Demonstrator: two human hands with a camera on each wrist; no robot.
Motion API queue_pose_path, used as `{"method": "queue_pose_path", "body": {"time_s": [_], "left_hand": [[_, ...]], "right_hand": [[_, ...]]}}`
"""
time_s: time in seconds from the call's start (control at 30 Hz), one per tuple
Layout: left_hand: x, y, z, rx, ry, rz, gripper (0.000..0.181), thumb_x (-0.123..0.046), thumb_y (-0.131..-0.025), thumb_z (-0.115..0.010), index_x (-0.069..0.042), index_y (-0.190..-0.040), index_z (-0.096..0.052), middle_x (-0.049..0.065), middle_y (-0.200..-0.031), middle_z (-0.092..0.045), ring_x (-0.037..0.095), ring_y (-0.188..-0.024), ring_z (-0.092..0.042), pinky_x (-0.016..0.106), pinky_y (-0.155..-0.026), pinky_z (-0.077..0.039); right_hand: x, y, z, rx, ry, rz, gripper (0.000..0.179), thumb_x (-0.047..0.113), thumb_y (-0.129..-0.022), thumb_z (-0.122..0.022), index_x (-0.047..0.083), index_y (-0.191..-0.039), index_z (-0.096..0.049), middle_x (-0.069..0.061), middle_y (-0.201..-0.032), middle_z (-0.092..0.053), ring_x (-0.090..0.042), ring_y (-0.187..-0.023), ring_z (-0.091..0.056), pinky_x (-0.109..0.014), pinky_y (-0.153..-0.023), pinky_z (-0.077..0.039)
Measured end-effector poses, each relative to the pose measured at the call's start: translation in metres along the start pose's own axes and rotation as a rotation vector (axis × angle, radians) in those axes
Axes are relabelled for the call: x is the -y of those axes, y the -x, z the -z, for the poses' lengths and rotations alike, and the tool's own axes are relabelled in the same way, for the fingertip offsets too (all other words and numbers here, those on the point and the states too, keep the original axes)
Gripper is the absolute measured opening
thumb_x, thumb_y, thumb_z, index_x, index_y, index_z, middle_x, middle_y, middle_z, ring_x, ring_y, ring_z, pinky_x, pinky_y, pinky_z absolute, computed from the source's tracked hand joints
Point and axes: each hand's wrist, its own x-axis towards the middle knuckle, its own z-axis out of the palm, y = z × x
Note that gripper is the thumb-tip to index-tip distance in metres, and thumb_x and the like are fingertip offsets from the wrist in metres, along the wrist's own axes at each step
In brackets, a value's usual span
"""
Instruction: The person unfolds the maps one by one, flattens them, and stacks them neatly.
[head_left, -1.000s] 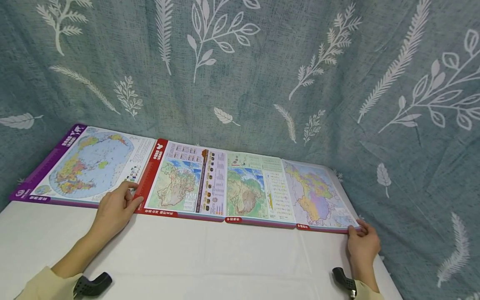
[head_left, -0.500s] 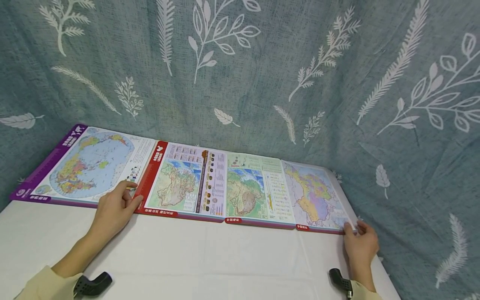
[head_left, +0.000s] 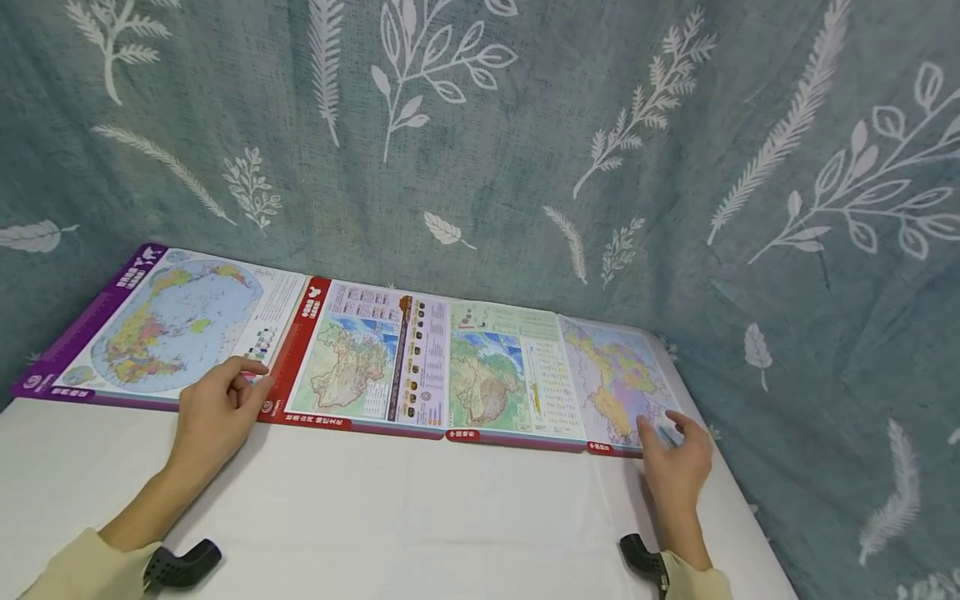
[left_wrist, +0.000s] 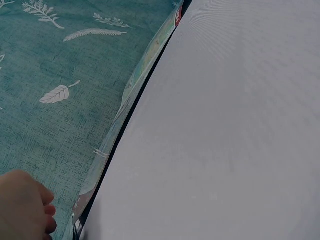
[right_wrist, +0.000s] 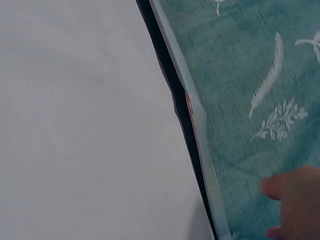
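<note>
A folded-out map with a red left border [head_left: 300, 350] lies along the back of the table, showing several printed map panels. To its left lies a world map with a purple border [head_left: 82, 333], its right side close against the red strip. Over the lower right corner of the world map is my left hand [head_left: 217, 408], fingers loosely bent, thumb near the red border; nothing shows in its grasp. My right hand [head_left: 678, 458] hovers at the lower edge of the rightmost panel [head_left: 622, 371], thumb and forefinger spread apart. Whether either hand touches the paper is hard to tell.
A white tabletop [head_left: 420, 517] stretches in front of the maps. Behind them hangs a teal curtain [head_left: 480, 208] with white leaf prints, which also runs down the right side. Black curved devices [head_left: 183, 565] sit at both wrists.
My right hand has let go of the far right corner of the map and moved left. My left hand has drawn slightly left, uncovering a logo on the red border.
</note>
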Motion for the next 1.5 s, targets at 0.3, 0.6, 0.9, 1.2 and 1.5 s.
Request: {"method": "queue_pose_path", "body": {"time_s": [0.3,0.6,0.9,1.2,1.5], "left_hand": [[-0.002,0.001,0.004,-0.021,-0.023,0.012,0.01,-0.009,-0.091,-0.079,-0.006,-0.098,-0.073,0.002,-0.067,-0.05,0.008,-0.064,-0.04,0.025,-0.062,-0.03],[-0.003,-0.004,0.001,-0.013,-0.029,-0.027,0.013,-0.01,-0.09,-0.078,-0.002,-0.099,-0.072,0.006,-0.073,-0.058,0.018,-0.079,-0.045,0.034,-0.071,-0.03],[-0.001,-0.005,0.005,-0.034,-0.038,-0.041,0.011,-0.007,-0.09,-0.077,0.0,-0.099,-0.075,0.01,-0.077,-0.063,0.02,-0.081,-0.047,0.032,-0.071,-0.03],[0.009,-0.006,0.014,-0.041,-0.063,-0.073,0.009,-0.007,-0.088,-0.08,-0.001,-0.094,-0.075,0.008,-0.074,-0.063,0.012,-0.078,-0.043,0.025,-0.069,-0.028],[0.018,-0.008,0.022,-0.022,-0.096,-0.025,0.015,-0.008,-0.091,-0.077,0.001,-0.102,-0.073,0.013,-0.078,-0.062,0.021,-0.082,-0.045,0.033,-0.073,-0.028]], "right_hand": [[0.024,0.013,-0.021,0.016,-0.077,0.129,0.051,0.02,-0.089,-0.083,-0.006,-0.128,-0.065,-0.031,-0.127,-0.06,-0.048,-0.122,-0.052,-0.06,-0.103,-0.036],[0.047,0.026,-0.037,-0.018,-0.123,0.227,0.051,0.017,-0.085,-0.086,-0.005,-0.126,-0.066,-0.027,-0.126,-0.064,-0.047,-0.123,-0.053,-0.061,-0.099,-0.034],[0.074,0.04,-0.058,0.02,-0.142,0.269,0.052,0.021,-0.086,-0.087,-0.004,-0.127,-0.066,-0.024,-0.126,-0.066,-0.044,-0.121,-0.053,-0.057,-0.1,-0.035],[0.102,0.06,-0.081,0.029,-0.151,0.324,0.05,0.021,-0.086,-0.085,-0.002,-0.125,-0.066,-0.019,-0.124,-0.069,-0.04,-0.119,-0.056,-0.055,-0.093,-0.035],[0.129,0.076,-0.103,0.072,-0.179,0.378,0.048,0.025,-0.088,-0.083,-0.001,-0.125,-0.067,-0.017,-0.123,-0.07,-0.036,-0.119,-0.057,-0.053,-0.094,-0.035]]}}
